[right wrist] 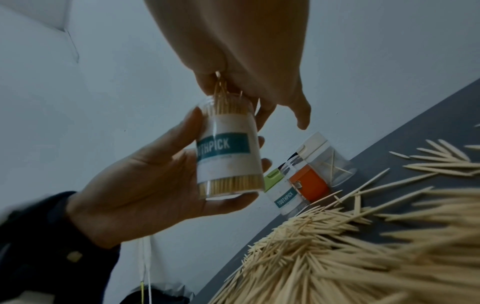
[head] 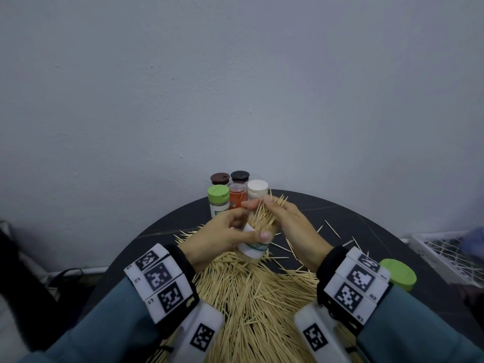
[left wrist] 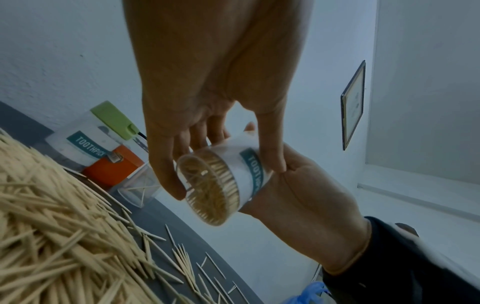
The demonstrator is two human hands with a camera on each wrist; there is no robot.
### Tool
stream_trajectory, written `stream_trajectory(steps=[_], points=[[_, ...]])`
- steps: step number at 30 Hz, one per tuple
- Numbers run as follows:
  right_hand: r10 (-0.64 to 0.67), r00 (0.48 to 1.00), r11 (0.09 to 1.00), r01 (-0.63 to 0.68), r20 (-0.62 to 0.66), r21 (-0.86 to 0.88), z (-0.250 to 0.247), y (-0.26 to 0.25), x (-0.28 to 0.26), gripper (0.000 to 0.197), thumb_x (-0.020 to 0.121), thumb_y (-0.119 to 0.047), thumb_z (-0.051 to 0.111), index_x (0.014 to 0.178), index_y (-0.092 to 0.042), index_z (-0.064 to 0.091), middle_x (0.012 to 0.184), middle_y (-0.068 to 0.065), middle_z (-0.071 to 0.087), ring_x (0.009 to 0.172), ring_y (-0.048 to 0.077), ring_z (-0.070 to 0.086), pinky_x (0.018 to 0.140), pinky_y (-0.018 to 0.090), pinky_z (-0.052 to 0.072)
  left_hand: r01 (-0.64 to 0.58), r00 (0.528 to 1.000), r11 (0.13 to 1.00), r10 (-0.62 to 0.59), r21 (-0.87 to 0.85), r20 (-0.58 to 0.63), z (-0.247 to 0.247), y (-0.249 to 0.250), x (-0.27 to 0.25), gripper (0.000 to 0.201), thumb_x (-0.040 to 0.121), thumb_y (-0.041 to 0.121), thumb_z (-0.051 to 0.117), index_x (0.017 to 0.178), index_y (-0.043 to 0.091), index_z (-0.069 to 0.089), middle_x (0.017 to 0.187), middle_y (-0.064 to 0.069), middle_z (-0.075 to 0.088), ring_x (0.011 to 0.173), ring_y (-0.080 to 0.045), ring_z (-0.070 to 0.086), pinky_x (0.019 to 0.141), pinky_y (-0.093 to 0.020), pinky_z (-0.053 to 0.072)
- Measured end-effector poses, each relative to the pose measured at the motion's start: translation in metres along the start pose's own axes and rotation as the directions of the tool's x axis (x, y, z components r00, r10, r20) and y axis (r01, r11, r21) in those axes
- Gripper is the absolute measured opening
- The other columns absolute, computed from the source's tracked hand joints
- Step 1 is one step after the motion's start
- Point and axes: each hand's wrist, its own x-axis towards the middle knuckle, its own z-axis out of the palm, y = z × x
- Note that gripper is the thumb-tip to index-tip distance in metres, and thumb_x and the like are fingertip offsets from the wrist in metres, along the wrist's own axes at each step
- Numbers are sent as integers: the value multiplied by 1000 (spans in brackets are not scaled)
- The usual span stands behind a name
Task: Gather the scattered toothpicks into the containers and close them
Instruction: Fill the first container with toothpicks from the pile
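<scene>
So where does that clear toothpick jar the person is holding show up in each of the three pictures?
Head view: the toothpick jar is low centre, tilted, in the left hand.
Left wrist view: centre, its clear base toward the camera.
Right wrist view: centre left, label readable.
Shared landmark: the orange-labelled container at the table's back.

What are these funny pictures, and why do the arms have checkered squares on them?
A person wears three cameras: one on the head, one on each wrist. The squares are markers on the wrist bands. From the head you see both hands above a dark round table with a big heap of toothpicks. The left hand holds a clear toothpick jar, tilted and open. The right hand pushes a bunch of toothpicks into it. A green lid lies at the right. More jars stand at the back.
</scene>
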Motion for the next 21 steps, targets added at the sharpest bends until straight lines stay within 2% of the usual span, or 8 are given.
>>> stream_trajectory(steps=[3, 6, 8, 10, 12, 16, 19, 21], points=[[-31, 999, 999, 31, -10, 9, -2, -5, 1, 31, 99, -21, 38, 107, -2, 61, 107, 7, 67, 91, 5, 64, 76, 15, 52, 2, 1000, 999, -3, 45, 14, 0, 0, 0, 52, 68, 25, 78, 116, 16, 60, 113, -6, 68, 106, -21, 64, 90, -33, 53], [-69, 997, 998, 69, -24, 13, -4, -10, 0, 33, 101, -20, 32, 98, -7, 62, 97, 2, 70, 86, 1, 66, 69, 12, 50, 0, 1000, 997, -2, 79, 24, 0, 0, 0, 59, 63, 32, 83, 116, 19, 59, 116, -4, 67, 111, -20, 61, 99, -37, 48], [-69, 997, 997, 69, -33, -26, -4, -9, 0, 36, 101, -19, 29, 94, -9, 63, 95, 2, 70, 87, 1, 66, 72, 13, 51, -2, 999, 996, -3, 90, 49, 0, 0, 0, 60, 63, 27, 85, 117, 17, 59, 115, -4, 68, 111, -19, 62, 100, -36, 47], [-44, 999, 996, 42, -25, -74, -4, -4, 0, 38, 102, -19, 29, 95, -9, 65, 102, 5, 70, 96, 8, 66, 84, 20, 51, -7, 997, 995, 0, 98, 74, 0, 0, 0, 61, 61, 26, 82, 116, 15, 60, 114, -4, 69, 109, -18, 64, 100, -34, 48], [-6, 1000, 994, 6, 6, -105, -4, -1, 0, 37, 101, -20, 31, 100, -9, 67, 108, 6, 69, 104, 15, 64, 93, 27, 50, -6, 997, 995, -2, 99, 82, 1, 1, 0, 62, 60, 28, 84, 116, 16, 59, 114, -3, 69, 108, -17, 64, 98, -33, 49], [-49, 998, 997, 50, 30, -59, -2, -2, 0, 30, 100, -12, 33, 110, -8, 62, 114, 5, 67, 106, 11, 62, 89, 20, 50, -30, 999, 998, 27, 60, 36, 1, 2, -2, 44, 75, 14, 74, 117, 14, 59, 111, -3, 70, 103, -16, 65, 90, -27, 53], [-121, 993, 992, 122, 15, -20, -3, -7, 0, 31, 100, -12, 34, 96, -16, 64, 110, 0, 68, 103, 7, 63, 85, 18, 49, -27, 1000, 1000, 27, -3, 2, 1, 3, -1, 45, 76, 18, 70, 119, 11, 58, 103, 0, 70, 91, -10, 67, 76, -21, 55], [-139, 989, 990, 140, 43, -20, -5, -10, -1, 36, 101, -20, 31, 90, -19, 65, 108, 1, 70, 104, 11, 63, 91, 24, 49, -22, 1000, 999, 22, -32, -14, 1, 4, -1, 54, 71, 25, 70, 122, 12, 57, 107, 0, 70, 93, -10, 67, 73, -21, 54]])
